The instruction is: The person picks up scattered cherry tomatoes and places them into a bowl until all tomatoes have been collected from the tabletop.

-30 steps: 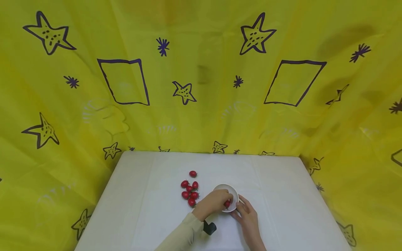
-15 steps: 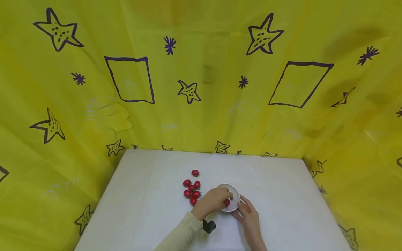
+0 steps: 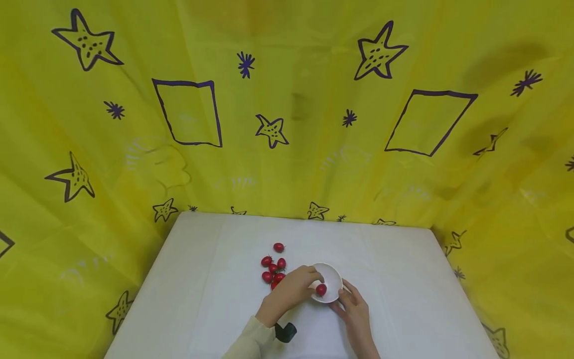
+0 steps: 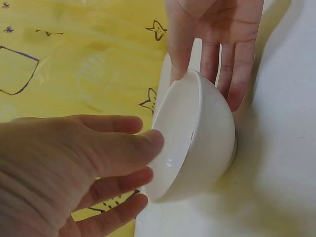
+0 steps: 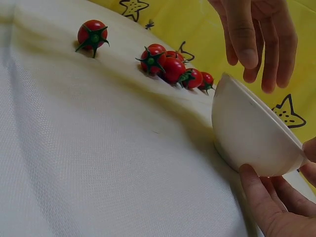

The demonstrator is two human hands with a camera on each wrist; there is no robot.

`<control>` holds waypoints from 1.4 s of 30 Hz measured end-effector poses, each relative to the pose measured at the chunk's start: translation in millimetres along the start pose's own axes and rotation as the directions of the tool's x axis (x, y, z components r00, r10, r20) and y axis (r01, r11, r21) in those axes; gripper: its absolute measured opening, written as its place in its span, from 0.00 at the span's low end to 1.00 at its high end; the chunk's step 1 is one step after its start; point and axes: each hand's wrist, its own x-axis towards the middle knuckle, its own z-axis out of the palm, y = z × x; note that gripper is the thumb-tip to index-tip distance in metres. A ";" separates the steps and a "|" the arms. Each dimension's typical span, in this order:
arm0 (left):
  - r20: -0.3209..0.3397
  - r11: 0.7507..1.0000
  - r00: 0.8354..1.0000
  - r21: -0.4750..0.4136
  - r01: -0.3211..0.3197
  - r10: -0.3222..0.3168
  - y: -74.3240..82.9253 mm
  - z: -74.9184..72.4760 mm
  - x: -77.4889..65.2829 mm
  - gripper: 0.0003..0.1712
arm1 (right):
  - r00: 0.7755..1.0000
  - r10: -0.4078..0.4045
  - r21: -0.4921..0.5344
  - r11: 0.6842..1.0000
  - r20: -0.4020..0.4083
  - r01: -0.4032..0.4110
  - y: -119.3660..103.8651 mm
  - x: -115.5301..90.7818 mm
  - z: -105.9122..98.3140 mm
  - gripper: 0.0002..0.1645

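Seven red tomatoes [image 3: 272,268] counted on the bench [image 3: 394,279], to the left of the white bowl [image 3: 332,276]: six in a loose cluster, some touching, and a lone tomato [image 3: 278,247] just beyond. The nearest of the cluster was partly covered by the left hand [image 3: 293,288], so the count may be low. One more tomato [image 3: 321,289] sat inside the bowl, against the wall nearer the left hand. Left hand: palm down over the bowl's near-left rim, fingers and thumb apart, no fruit seen between them in either wrist view; fingertips close to the tomato inside. Right hand [image 3: 356,309]: clamped on the bowl, thumb at the rim, fingers along the outer wall. Judged reason for that hold: to steady a light, rounded vessel that could slide or tip if knocked, while leaving the mouth free on the other side. The cluster's place beside the bowl probably kept the left hand's reach short. Green stems pointed various ways in the right wrist view, suggesting fruit laid down without alignment.
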 end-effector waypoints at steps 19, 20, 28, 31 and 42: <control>-0.148 0.942 0.984 -0.334 0.040 -0.095 -16.4 -12.1 -67.4 0.18 | 1.000 -0.004 0.031 1.000 -0.015 0.004 2.8 0.7 -3.0 0.34; -0.147 0.948 0.984 -0.312 0.054 -0.105 -16.6 -12.6 -70.7 0.17 | 1.000 -0.003 0.032 0.999 -0.014 0.003 2.9 0.8 -3.0 0.34; -0.138 0.979 0.980 -0.164 0.122 -0.145 -16.3 -11.8 -94.0 0.16 | 1.000 0.000 0.034 0.999 -0.007 0.000 2.5 -0.1 -2.1 0.35; -0.135 0.977 0.975 -0.147 0.157 -0.177 -18.6 -8.9 -101.3 0.16 | 1.000 -0.012 0.030 0.999 -0.001 0.012 1.7 -0.8 -0.5 0.34; -0.143 0.974 0.965 -0.089 0.208 -0.219 -27.6 1.4 -117.6 0.17 | 1.000 -0.006 0.015 1.000 -0.001 0.006 2.8 1.3 -0.2 0.33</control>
